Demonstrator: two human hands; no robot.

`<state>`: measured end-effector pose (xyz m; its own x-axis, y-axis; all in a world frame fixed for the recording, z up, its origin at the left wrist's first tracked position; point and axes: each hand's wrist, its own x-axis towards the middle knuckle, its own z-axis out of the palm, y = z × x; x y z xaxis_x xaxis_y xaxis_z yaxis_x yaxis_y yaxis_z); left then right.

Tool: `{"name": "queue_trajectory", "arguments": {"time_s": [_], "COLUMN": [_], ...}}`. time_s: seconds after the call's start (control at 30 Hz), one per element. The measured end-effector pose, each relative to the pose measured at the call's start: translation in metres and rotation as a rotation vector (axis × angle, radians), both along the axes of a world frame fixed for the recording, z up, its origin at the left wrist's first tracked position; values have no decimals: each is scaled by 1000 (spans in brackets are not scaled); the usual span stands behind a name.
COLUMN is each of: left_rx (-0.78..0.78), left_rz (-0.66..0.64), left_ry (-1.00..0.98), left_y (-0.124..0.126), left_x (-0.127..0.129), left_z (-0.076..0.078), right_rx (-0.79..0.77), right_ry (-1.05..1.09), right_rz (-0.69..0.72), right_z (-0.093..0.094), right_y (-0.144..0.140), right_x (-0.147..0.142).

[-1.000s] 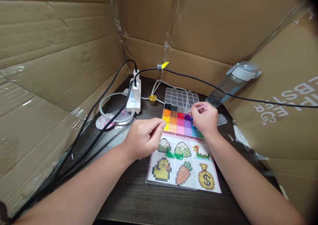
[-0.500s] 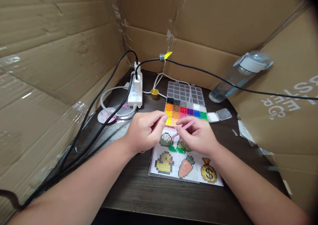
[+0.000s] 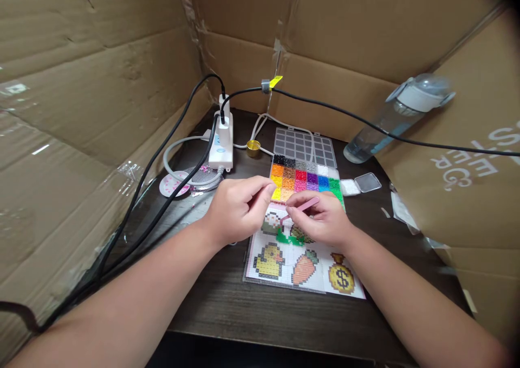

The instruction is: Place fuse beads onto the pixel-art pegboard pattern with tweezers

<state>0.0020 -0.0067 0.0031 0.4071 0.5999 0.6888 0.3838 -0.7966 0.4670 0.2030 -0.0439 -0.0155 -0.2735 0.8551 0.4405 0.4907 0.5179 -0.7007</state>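
Right hand: my right hand (image 3: pixel 325 221) pinches a pair of slim pink plastic tweezers (image 3: pixel 299 207), fingers closed narrow on the handle, tips angled down-left toward the sheet.
Tweezer tips: hovering just over the top row of pictures; whether a bead sits between them is too small to tell.
Left hand: my left hand (image 3: pixel 238 208) is curled loosely, thumb against fingertips — I cannot tell if anything is pinched in there; it rests at the sheet's upper left edge.
Work piece: the white pixel-pattern sheet under a clear pegboard (image 3: pixel 303 262) lies flat on the dark wood-grain table (image 3: pixel 227 308), right below both hands.
Progress: a short run of green beads (image 3: pixel 289 239) sits beneath the top pictures — I judge that the only filled stretch; duck, carrot and money bag look like bare print, so most is left.
Supply: the open clear plastic bead box with many colour compartments (image 3: pixel 304 179) touches the sheet's far edge, lid folded back.
Beyond: a small clear open case (image 3: pixel 361 185) just right of the box, a white power strip (image 3: pixel 221 146) with black cables, a clear water bottle with a white cap (image 3: pixel 400 116) leaning on cardboard walls (image 3: pixel 101 75).
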Motion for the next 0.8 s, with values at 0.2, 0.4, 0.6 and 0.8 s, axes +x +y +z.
{"name": "queue_trajectory", "arguments": {"time_s": [0.2,0.4,0.6,0.8], "left_rx": [-6,-8,-17,-16], "left_rz": [3,5,7,2], "left_ry": [0,2,14,7], "left_y": [-1,-1,-1,-1], "left_x": [0,-1,0,-1], "left_z": [0,0,2,1], "right_rx": [9,-24,-37,-38], "right_ry": [-3,-18,-30,-13], "right_rz": [-7,-9,-13,-8], "right_z": [-1,2,1,1], "right_y": [0,-1,-1,0], "right_x": [-1,-3,-3,-3]}}
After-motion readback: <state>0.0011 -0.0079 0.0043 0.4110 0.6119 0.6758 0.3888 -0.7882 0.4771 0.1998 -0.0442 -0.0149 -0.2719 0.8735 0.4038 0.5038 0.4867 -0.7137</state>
